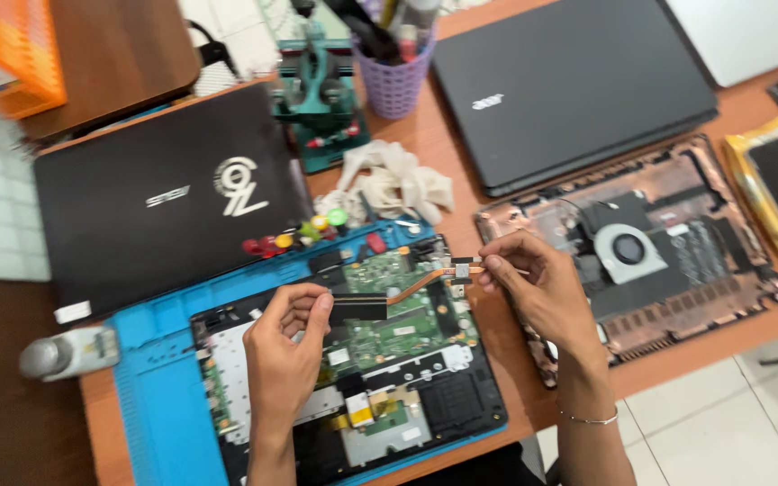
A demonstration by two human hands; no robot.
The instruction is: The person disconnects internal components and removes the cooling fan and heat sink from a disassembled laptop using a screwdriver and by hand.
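Head view, looking down on a repair desk [461,171]. Both hands hold one part between them: a heat pipe [407,290], a thin copper bar with a dark finned block at one end and a small metal plate at the other. The left hand [285,346] has its grip closed on the dark block, thumb and fingers pinching it; the right hand [533,279] has its grip closed on the small plate at the opposite end. The part hangs just above an opened laptop [362,360], whose green circuit board is bare, and whether it touches the board cannot be told. Its long axis runs left to right, rising slightly toward the right hand (so each hand is at one end, neither nearer the middle). The opened laptop lies on a blue work mat [159,378]. To the right sits a removed bottom cover [668,261] with a round fan in it. Two closed black laptops, a crumpled cloth [398,184] and a lilac tool cup [395,81] lie farther back.
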